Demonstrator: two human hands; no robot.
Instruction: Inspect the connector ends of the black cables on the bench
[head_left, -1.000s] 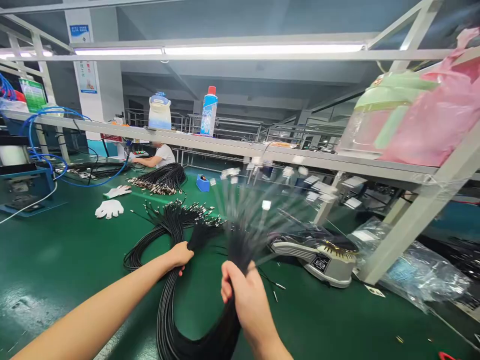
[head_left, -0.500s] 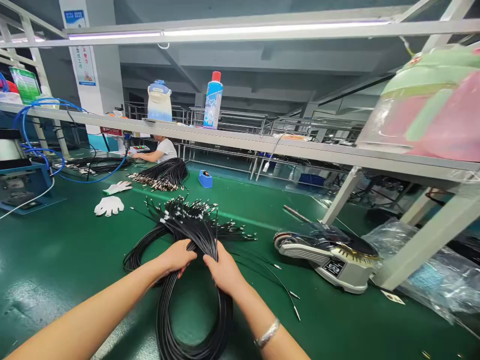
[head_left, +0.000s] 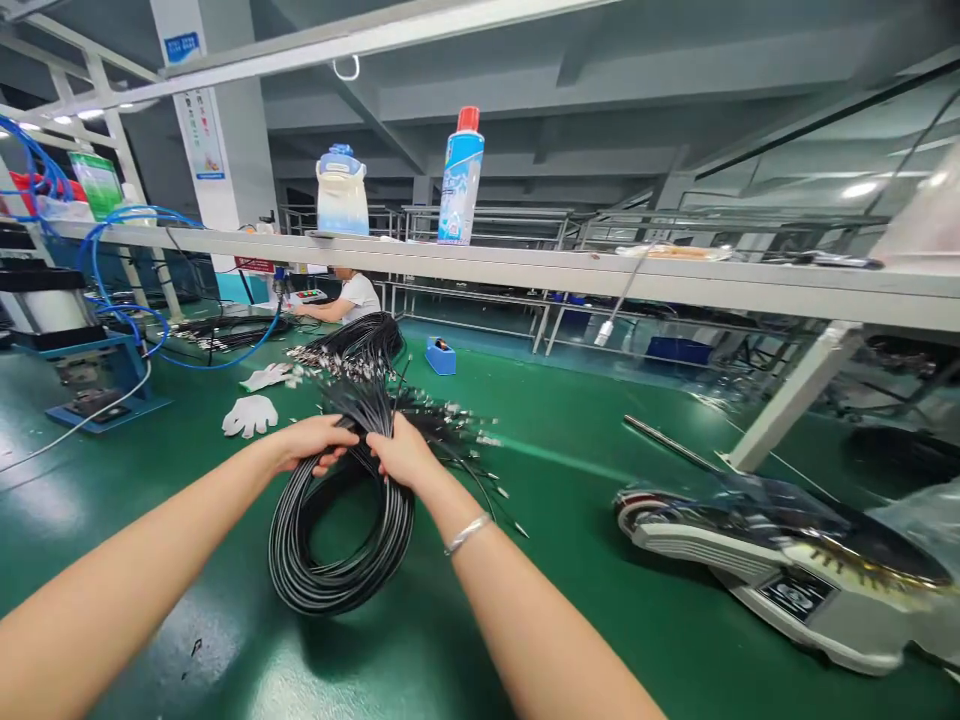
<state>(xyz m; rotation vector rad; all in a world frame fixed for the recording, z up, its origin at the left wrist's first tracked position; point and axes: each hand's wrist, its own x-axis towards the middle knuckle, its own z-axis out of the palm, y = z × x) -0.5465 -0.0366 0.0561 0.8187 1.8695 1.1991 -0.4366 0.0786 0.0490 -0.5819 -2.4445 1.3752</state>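
A thick coil of black cables point(head_left: 341, 590) hangs in a loop between my two hands, just over the green tabletop. My left hand point(head_left: 319, 440) is closed round the left side of the bundle near its top. On the right side, my right hand point(head_left: 397, 450) grips the strands with the thumb pressed inward. Beyond my hands the cable ends with metal connectors fan out, blurred by motion. Some loose ends point(head_left: 502, 490) trail to the right over the table. A silver bangle point(head_left: 466, 534) circles my right wrist.
A tape dispenser point(head_left: 757, 570) stands at right, a small blue dispenser point(head_left: 440, 356) farther back. White gloves point(head_left: 251, 415) lie left of another cable bundle point(head_left: 360, 340). A blue-based machine point(head_left: 90, 370) is at far left. A shelf point(head_left: 480, 262) crosses above, holding a spray can point(head_left: 460, 180). A co-worker point(head_left: 356, 295) sits behind.
Both hands have moved left and away from me with the cable coil. The hanging loop now looks rounder and sits higher in view. The camera has shifted, so the tape dispenser appears farther right.
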